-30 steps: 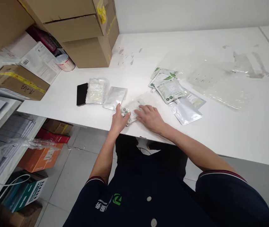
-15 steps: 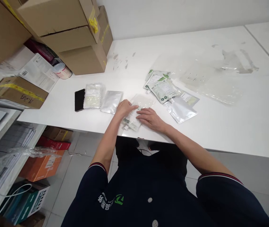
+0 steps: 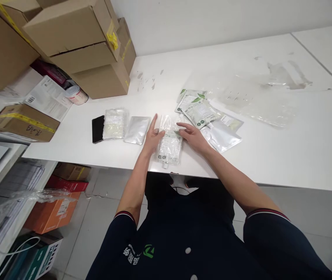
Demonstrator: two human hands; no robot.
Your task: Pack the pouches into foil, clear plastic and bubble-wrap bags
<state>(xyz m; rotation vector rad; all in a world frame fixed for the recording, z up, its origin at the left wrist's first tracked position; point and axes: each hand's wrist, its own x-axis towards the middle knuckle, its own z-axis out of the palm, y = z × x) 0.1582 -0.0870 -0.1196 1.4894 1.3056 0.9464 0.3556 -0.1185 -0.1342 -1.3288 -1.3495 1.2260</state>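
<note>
A printed spout pouch inside a clear plastic bag [image 3: 170,149] lies flat near the table's front edge, its white spout [image 3: 165,165] towards me. Along its left side is my left hand [image 3: 152,139], index finger stretched out and thumb touching the bag's edge. My right hand [image 3: 193,137] rests at the bag's upper right edge, with index finger and thumb apart. Both hands are open; their lower fingers are partly hidden. A silver foil pouch [image 3: 137,130] lies left of my left hand. Beyond my right hand are several green-and-white spout pouches [image 3: 199,112] and a silver pouch [image 3: 222,137].
Farther left are a bagged packet [image 3: 114,125] and a black phone [image 3: 97,130]. Large cardboard boxes [image 3: 75,35] stack at the back left, beside a tin [image 3: 77,95]. Clear plastic bags [image 3: 250,97] spread across the right of the white table [image 3: 294,155].
The bagged pouch has turned from slanted to straight and lies flatter. My hands have drawn apart to its two sides, with index fingers raised outward. The view has shifted slightly.
</note>
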